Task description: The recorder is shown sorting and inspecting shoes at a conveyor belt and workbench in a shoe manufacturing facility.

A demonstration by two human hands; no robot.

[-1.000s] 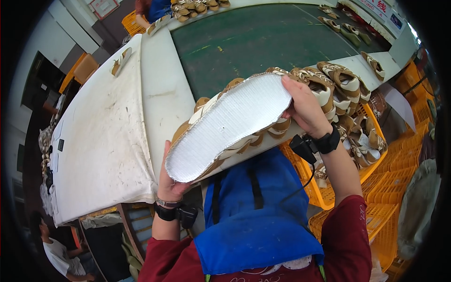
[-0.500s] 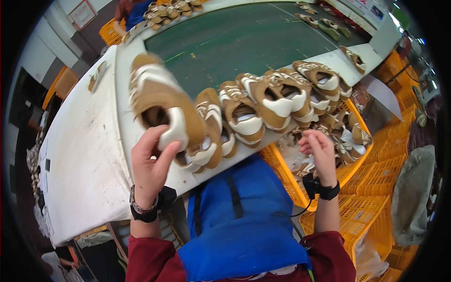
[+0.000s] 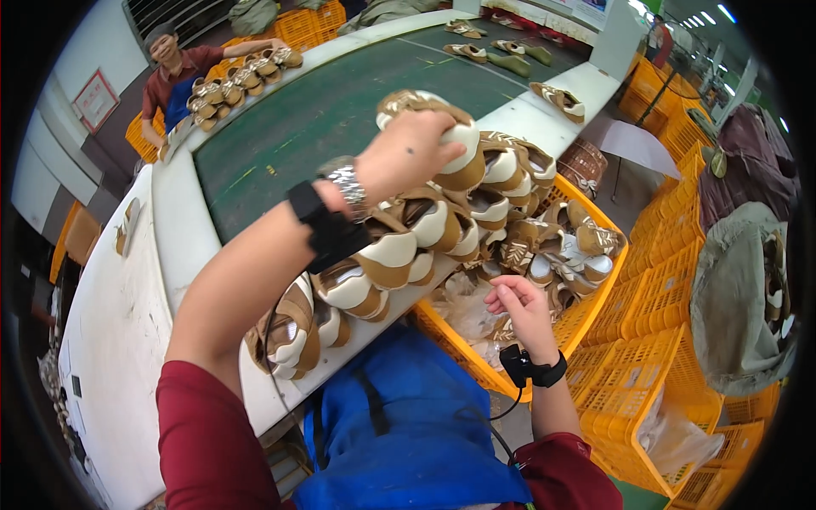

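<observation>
My left hand [image 3: 408, 153] is raised over the bench edge, fingers closed around the top sandal [image 3: 459, 144], a tan-and-white one, gripped across its toe end. It sits at the far end of a row of sandals [image 3: 399, 246] that lean one against the next like shingles. The row's long axis runs from near my left elbow, low and left, up and away to the right; the held sandal is at the upper right end, so the left hand is on it and the right is well apart, below.

My right hand [image 3: 518, 306] hangs lower, over the orange crate [image 3: 612, 255], fingers loosely curled and half open, pinching nothing that I can make out. It is just above clear plastic wrap [image 3: 467, 310] and near the loose sandals [image 3: 569, 251] heaped in the crate. Black straps sit on both wrists, a metal watch on the left.

The white bench [image 3: 127, 340] curves around a green belt [image 3: 340, 110], which is bare near me and carries a few pairs [image 3: 510, 51] farther off. Across it another person [image 3: 183, 72] in a red top leans on a second row of sandals. More orange crates [image 3: 680, 374] stack at my right, beside a grey sack [image 3: 739, 297].
</observation>
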